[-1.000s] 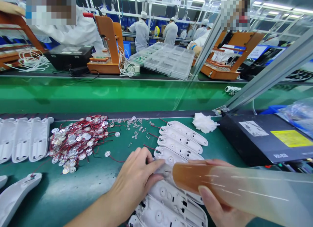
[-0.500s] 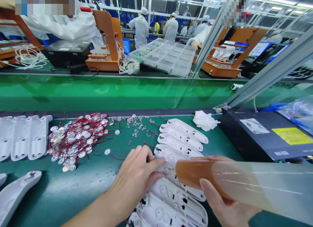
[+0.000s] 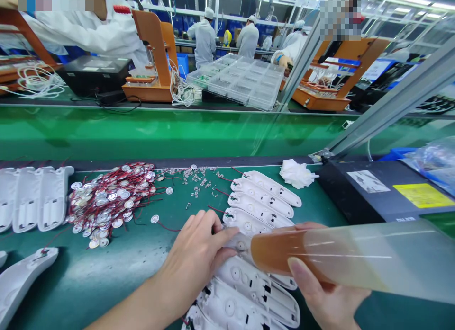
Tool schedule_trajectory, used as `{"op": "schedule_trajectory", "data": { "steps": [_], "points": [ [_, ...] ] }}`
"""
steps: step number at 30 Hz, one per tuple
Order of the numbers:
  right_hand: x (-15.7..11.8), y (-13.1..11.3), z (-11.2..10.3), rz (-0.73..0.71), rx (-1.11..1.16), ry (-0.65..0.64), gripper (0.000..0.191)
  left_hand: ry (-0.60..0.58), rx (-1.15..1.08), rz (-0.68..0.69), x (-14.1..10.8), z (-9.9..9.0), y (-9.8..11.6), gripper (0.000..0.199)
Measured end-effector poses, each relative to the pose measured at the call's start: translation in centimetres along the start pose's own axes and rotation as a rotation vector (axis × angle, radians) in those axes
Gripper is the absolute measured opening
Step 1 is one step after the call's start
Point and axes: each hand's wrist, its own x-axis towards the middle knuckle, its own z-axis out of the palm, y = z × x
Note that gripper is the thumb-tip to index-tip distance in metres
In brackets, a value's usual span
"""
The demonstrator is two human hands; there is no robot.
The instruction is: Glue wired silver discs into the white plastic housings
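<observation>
White plastic shells (image 3: 263, 287) lie in an overlapping column at the centre, with red wires at their left ends. My left hand (image 3: 201, 254) is at the left end of a middle shell, thumb and forefinger pinched near its tip; whatever lies between them is hidden. My right hand (image 3: 320, 287) is wrapped round a large translucent bottle (image 3: 377, 254) with a brown front part, tilted with its narrow end toward the left fingers. A pile of silvery discs with red wires (image 3: 110, 197) lies left of the shells, and small metal clips (image 3: 199, 178) are scattered behind.
More white shells (image 3: 26, 197) stand at the left, and a curved one (image 3: 28, 282) lies nearer. A dark box (image 3: 384, 188) and crumpled white tissue (image 3: 297, 173) are at the right. Beyond the green barrier (image 3: 142, 133) are orange fixtures (image 3: 151, 55), a clear tray (image 3: 241, 79) and people in white.
The bottle's rear end has risen slightly in my right hand, and its front has shifted a little left. My left hand keeps nearly the same place. The whole view has shifted slightly.
</observation>
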Motion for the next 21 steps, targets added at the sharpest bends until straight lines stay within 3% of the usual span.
{"op": "schedule_trajectory", "data": {
  "steps": [6, 13, 21],
  "points": [
    [0.1, -0.7, 0.3, 0.024, 0.036, -0.005, 0.041, -0.029, -0.005, 0.003, 0.0, -0.2, 0.1, 0.034],
    [0.6, -3.2, 1.4, 0.214, 0.135, 0.027, 0.04, -0.01, -0.005, 0.006, 0.2, -0.1, 0.1, 0.035],
    [1.4, -3.9, 1.6, 0.041, 0.081, 0.014, 0.025, -0.002, -0.023, 0.025, 0.0, 0.1, 0.0, 0.035]
  ]
}}
